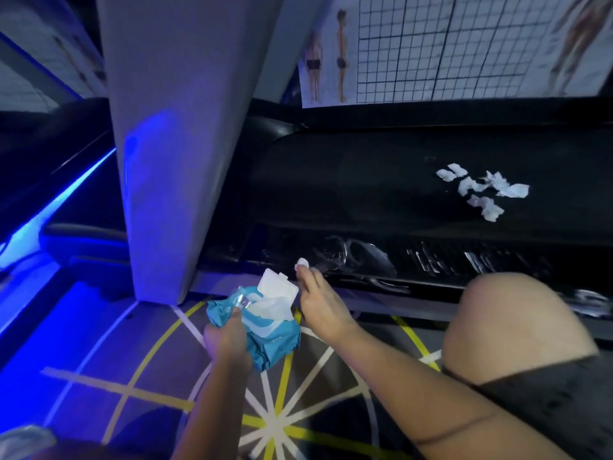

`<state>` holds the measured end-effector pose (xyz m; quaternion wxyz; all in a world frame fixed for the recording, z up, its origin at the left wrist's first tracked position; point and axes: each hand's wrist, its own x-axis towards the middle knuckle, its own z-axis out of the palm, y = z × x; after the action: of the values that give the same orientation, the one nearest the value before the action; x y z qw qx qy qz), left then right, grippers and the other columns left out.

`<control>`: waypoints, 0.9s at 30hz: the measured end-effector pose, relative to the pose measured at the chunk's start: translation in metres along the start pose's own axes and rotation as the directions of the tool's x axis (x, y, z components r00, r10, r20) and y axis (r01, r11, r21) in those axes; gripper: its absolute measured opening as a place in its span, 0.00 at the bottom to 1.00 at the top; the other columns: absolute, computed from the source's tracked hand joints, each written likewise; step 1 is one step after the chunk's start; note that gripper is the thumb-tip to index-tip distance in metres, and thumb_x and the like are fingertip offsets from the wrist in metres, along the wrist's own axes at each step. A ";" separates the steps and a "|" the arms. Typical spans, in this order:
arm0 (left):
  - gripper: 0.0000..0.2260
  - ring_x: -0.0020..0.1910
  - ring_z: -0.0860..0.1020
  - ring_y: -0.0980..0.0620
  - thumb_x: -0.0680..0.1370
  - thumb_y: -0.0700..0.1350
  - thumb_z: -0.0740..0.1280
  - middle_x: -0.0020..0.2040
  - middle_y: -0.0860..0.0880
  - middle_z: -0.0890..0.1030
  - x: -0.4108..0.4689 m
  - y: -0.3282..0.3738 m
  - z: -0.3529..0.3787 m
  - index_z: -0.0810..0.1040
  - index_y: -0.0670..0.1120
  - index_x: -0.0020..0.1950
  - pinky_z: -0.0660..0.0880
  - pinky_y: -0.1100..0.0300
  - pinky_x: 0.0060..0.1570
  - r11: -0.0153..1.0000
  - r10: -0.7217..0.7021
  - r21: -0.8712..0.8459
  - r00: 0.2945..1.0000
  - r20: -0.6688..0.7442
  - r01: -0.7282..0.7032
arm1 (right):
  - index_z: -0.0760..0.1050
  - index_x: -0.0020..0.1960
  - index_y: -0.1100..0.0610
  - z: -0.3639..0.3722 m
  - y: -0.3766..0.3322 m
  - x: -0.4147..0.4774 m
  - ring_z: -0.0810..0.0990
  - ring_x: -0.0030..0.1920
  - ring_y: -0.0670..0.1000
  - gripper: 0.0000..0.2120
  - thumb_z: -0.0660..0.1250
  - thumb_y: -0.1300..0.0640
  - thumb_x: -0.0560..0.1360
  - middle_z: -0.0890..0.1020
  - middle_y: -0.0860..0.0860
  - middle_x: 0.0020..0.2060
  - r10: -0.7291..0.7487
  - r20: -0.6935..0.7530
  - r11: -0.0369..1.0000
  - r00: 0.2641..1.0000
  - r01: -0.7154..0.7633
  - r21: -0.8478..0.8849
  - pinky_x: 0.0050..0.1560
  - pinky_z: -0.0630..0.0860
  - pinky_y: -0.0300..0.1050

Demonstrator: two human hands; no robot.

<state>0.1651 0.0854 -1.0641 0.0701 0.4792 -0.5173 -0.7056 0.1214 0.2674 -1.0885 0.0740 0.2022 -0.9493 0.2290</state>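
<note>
My left hand [227, 340] grips a blue pack of wet wipes [265, 330] low in the middle, its white flip lid [277, 283] standing open and a white wipe showing in the slot. My right hand [320, 307] reaches just right of the pack, fingers stretched forward, and pinches a small white wad [302, 262] at its fingertips against the front edge of a black treadmill base [365, 180]. Several crumpled white wipes [481, 190] lie on the black belt at the right.
A pale upright column [185, 127] rises left of the treadmill. Blue light strips glow along the floor at the left. My bare knee [510, 327] fills the lower right. The floor mat [282, 410] has yellow and white lines. A grid posture chart [464, 44] hangs behind.
</note>
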 end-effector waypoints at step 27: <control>0.17 0.54 0.83 0.36 0.82 0.47 0.73 0.58 0.41 0.82 -0.014 0.012 0.001 0.76 0.43 0.68 0.81 0.35 0.59 1.000 -0.025 0.001 0.999 -0.026 0.025 | 0.68 0.72 0.69 -0.006 0.003 0.000 0.68 0.69 0.55 0.27 0.64 0.68 0.72 0.69 0.55 0.68 0.057 -0.016 0.998 0.998 -0.056 0.041 0.67 0.74 0.50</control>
<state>0.1671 0.0894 -1.0461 0.0678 0.4948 -0.5109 -0.6997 0.1208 0.2726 -1.0849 0.0717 0.1746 -0.9491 0.2520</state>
